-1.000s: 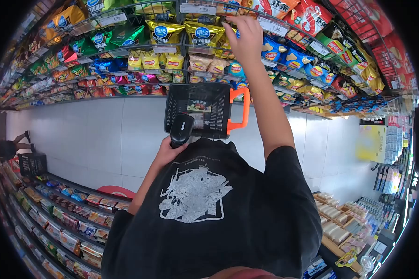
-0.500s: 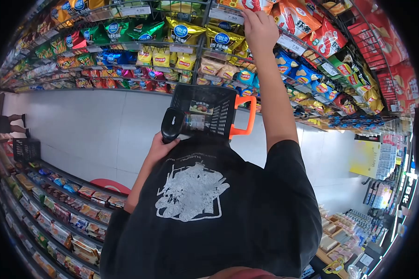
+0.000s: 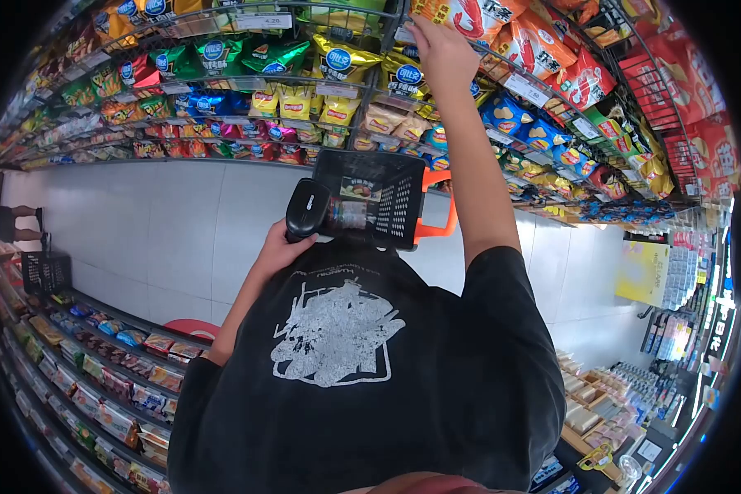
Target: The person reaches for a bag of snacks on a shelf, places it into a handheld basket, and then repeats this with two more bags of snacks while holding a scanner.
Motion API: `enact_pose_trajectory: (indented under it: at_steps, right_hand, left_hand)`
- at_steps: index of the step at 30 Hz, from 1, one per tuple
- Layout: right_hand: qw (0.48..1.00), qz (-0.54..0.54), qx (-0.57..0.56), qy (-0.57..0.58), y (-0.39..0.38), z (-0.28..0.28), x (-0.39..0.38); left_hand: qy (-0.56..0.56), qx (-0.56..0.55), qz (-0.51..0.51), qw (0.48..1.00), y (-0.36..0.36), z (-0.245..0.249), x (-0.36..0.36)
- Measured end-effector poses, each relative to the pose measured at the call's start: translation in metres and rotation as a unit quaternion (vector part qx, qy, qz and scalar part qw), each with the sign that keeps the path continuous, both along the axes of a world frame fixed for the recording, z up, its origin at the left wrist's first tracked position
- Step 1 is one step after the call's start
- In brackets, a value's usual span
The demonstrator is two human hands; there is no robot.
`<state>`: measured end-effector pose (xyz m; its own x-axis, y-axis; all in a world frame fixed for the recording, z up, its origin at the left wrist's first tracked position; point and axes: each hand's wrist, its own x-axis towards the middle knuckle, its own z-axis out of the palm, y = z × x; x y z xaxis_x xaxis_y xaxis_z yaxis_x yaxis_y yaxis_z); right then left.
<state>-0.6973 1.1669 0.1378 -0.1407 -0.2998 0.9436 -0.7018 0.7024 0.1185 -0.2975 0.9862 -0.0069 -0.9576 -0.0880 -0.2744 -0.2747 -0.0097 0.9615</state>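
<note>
My left hand is wrapped round the black handle of a dark rolling shopping basket. A few packaged goods lie inside the basket. My right hand reaches up to the snack shelf, its fingers stretched out at the shelf's front edge, over a price label. Just above and beside the fingers is an orange chip bag with a red crayfish picture. No item shows in the right hand, though the palm side is hidden.
An orange basket handle sticks out under my right forearm. Wire shelves hold yellow chip bags, green bags and blue bags. Another person's legs and a second dark basket are at far left. Packaged snacks line the lower-left shelves.
The view has shifted slightly, so the shelf and basket appear farther right. My right hand has moved a little left along the shelf edge toward the price label. The left hand keeps its hold.
</note>
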Motion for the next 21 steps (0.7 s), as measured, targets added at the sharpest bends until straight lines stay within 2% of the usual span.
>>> enact_pose_trajectory:
  at_steps: [4,8,11,14,17,18,21]
  right_hand:
    - [0.979,-0.108,0.070,-0.159,0.004,0.009,0.015]
    - [0.969,-0.101,0.044,-0.223,-0.003,0.021,0.029]
    - [0.967,-0.103,-0.007,-0.235,0.003,0.010,0.026]
    - [0.975,-0.067,-0.095,-0.190,0.023,-0.004,0.023]
    - [0.953,-0.055,-0.063,-0.290,0.047,0.000,0.034]
    - [0.963,-0.027,-0.061,-0.263,0.052,-0.004,0.030]
    - [0.970,-0.049,-0.026,-0.238,0.062,-0.005,0.022]
  left_hand:
    - [0.004,0.007,0.005,1.000,-0.009,0.001,0.002]
    - [-0.003,-0.006,0.001,1.000,-0.018,-0.007,0.000]
    - [0.020,0.009,0.014,1.000,-0.017,-0.004,-0.006]
    - [0.025,0.004,-0.003,1.000,-0.019,-0.007,-0.008]
    - [0.015,0.031,-0.005,0.999,-0.014,-0.009,-0.006]
    - [0.015,0.017,-0.012,1.000,-0.014,-0.010,-0.004]
    - [0.018,-0.002,-0.030,0.999,-0.015,-0.010,-0.010]
